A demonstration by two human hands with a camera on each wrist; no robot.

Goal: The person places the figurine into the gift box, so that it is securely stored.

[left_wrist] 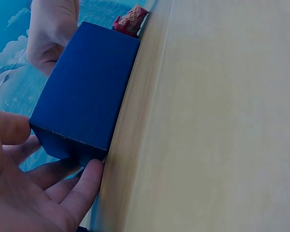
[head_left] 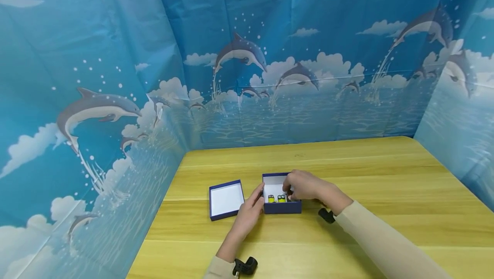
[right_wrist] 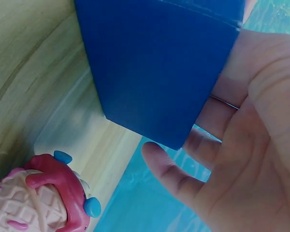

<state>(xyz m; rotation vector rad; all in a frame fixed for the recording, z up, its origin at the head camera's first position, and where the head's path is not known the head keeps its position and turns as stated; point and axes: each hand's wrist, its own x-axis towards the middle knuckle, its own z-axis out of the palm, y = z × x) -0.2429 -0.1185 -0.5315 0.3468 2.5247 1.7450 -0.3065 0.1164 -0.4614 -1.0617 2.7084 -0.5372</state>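
Note:
An uncovered dark blue box [head_left: 281, 208] with a white inside stands on the table. Inside, two small yellow figures with big round eyes, one the left figure [head_left: 271, 199] and one the right figure [head_left: 281, 199], stand along the near wall. My left hand [head_left: 248, 212] holds the box's left end, its thumb and fingertips at the edges. Reaching over the right wall, my right hand [head_left: 305, 185] has its fingers bent down inside and pinches a small dark-and-pinkish figure [head_left: 290, 196], mostly hidden. A red toy with a waffle-cone body [right_wrist: 43, 198] lies outside, near the right hand.
Left of the box lies its shallow blue lid [head_left: 226, 199], white inside facing up. Both rest on a yellow wood-grain table [head_left: 370, 171]. A blue dolphin-print curtain [head_left: 247, 111] hangs behind and on both sides.

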